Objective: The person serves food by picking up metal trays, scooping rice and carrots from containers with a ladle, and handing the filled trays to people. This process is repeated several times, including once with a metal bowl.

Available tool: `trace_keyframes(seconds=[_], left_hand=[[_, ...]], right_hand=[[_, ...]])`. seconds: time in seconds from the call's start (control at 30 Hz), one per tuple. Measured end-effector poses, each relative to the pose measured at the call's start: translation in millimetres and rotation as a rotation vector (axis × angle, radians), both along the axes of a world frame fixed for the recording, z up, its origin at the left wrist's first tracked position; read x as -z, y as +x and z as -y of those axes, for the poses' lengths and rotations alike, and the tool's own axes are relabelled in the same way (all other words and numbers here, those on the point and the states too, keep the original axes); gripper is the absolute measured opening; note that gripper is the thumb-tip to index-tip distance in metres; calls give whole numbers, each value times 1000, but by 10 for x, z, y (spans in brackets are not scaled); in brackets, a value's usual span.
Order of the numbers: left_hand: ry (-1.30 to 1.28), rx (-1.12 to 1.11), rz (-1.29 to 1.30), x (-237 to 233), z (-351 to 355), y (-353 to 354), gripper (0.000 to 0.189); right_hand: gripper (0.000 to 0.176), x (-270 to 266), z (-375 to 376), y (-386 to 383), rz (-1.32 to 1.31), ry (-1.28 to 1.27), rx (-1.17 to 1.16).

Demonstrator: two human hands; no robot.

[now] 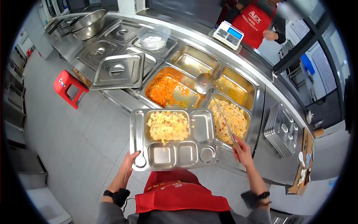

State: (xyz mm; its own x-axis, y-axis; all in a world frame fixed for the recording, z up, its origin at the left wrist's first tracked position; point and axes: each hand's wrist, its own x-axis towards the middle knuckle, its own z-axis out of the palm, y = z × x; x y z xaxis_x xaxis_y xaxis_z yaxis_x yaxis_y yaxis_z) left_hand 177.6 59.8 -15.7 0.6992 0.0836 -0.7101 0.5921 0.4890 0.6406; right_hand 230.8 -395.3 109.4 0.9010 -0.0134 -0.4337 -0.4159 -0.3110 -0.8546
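My left hand [130, 161] grips the lower left corner of a steel compartment tray [172, 145], its thumb on the rim. Fried rice [167, 126] fills the tray's large upper compartment, and a few grains stick by the upper right one. In my right hand [243, 151] is the long handle of a steel ladle [203, 83]. Its bowl, smeared with food bits, hangs around the dividers where the food pans meet. Below the handle lies a pan of fried rice [233, 121]. Shredded carrot [162, 91] covers the left part of the neighbouring pan.
Behind are two nearly emptied pans [194, 59]. Lidded pans, a loose steel lid [117, 71], a clear plastic bowl [153, 37] and steel bowls [88, 26] stand left. Stacked trays [281, 130] sit right. A scale [228, 35] stands near a person in a red apron [251, 23]. A red stool [71, 87] is on the floor.
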Motion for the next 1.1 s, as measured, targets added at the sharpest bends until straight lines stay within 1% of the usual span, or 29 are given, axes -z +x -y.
trace_keyframes(seconds=[0.07,0.13,0.17,0.23,0.27,0.33,0.37,0.47,0.57,0.67,0.77,0.83,0.9,0.97,1.03,1.07,1.1], left_hand=[[9,-49,-9,31,-199,-220,40],[-26,-110,13,187,-442,-449,46],[12,-171,21,118,-469,-502,45],[0,-190,42,163,-626,-611,45],[2,-205,27,147,-680,-640,46],[-9,-246,34,179,-745,-686,47],[-15,-265,37,196,-777,-694,47],[22,-288,15,257,-812,-697,47],[18,-305,51,317,-793,-644,43],[44,-300,22,293,-803,-566,41],[28,-270,31,417,-883,-573,42],[23,-254,22,359,-866,-527,42],[25,-252,6,287,-825,-456,42],[34,-224,7,328,-820,-394,40],[25,-192,7,334,-818,-327,41],[71,-217,-3,303,-773,-291,41],[51,-202,10,262,-755,-240,41]], right_hand=[[38,418,-156,456,-56,-29,-26],[37,870,-395,827,101,-150,-166],[37,1003,-543,991,116,-163,-188],[39,1127,-898,1234,142,-189,-233],[39,1130,-1068,1295,13,-71,-183],[41,933,-1377,1357,-245,158,-77],[41,839,-1446,1375,-328,209,-68],[39,677,-1188,1431,-558,609,-10],[39,735,-1211,1342,-548,589,56],[39,679,-1370,1332,-567,595,85],[38,592,-1282,1266,-526,635,117],[38,528,-1182,1233,-490,587,134],[39,417,-1081,1210,-460,536,125],[40,248,-999,1172,-441,484,91],[40,48,-951,1054,-426,469,100],[40,-56,-930,985,-419,461,106],[40,-162,-912,896,-430,500,113]])
